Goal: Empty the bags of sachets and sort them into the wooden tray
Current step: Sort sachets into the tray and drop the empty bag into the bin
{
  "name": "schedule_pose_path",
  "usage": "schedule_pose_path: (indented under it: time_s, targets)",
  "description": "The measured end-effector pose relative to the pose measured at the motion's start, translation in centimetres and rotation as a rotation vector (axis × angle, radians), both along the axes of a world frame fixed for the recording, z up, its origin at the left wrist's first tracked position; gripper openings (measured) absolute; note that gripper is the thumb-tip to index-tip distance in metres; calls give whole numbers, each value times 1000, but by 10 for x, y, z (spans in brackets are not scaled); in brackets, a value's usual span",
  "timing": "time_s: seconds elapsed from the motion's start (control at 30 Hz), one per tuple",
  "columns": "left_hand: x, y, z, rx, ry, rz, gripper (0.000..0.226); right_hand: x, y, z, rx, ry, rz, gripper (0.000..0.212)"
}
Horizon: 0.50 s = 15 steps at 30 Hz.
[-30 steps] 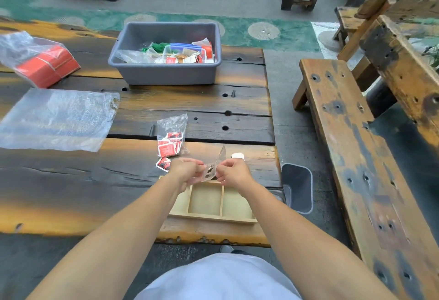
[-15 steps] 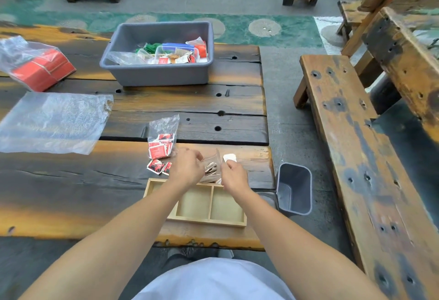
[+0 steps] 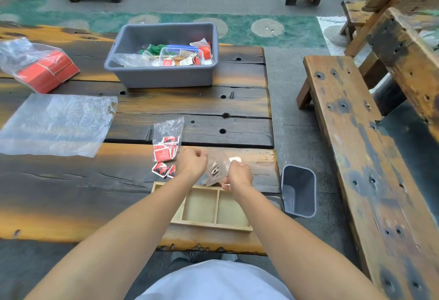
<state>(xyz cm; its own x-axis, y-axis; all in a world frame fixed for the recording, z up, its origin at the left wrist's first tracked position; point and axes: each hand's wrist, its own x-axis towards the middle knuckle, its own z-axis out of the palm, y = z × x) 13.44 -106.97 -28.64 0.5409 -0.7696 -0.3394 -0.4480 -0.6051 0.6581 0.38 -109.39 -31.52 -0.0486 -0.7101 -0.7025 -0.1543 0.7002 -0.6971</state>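
Observation:
A wooden tray (image 3: pixel 216 206) with empty-looking compartments lies at the table's near edge. Just above its far side I hold a small clear bag (image 3: pixel 216 166) with dark sachets inside; my left hand (image 3: pixel 192 162) pinches its left top corner and my right hand (image 3: pixel 238 175) grips its right side. To the left lies another clear bag (image 3: pixel 168 129) with red sachets (image 3: pixel 163 154) spilling from it, and two loose red sachets (image 3: pixel 162 169) sit below. A white sachet (image 3: pixel 235 159) lies on the table just beyond my right hand.
A grey tub (image 3: pixel 164 75) of mixed sachets and bags stands at the table's far side. A large flat empty plastic bag (image 3: pixel 57 124) and a bag of red packets (image 3: pixel 40 68) lie left. A small grey bin (image 3: pixel 298 191) stands on the floor right, beside a wooden bench (image 3: pixel 356 157).
My hands came slightly apart on the small clear bag, the right one dropping lower along its side. The view shifted a little as my head moved.

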Motion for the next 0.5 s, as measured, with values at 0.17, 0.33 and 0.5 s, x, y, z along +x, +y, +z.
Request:
schedule_pose_path:
  time_s: [0.17,0.33,0.5]
  targets:
    - [-2,-11,25,-147,73,-157,26,-15,-2,-3,42,-189,-9,17]
    - [1,-20,57,-312,439,-93,22,-32,-11,-15,-52,-214,171,57]
    - [3,-27,78,-153,906,65,15,-33,-14,-7,-168,-271,460,54]
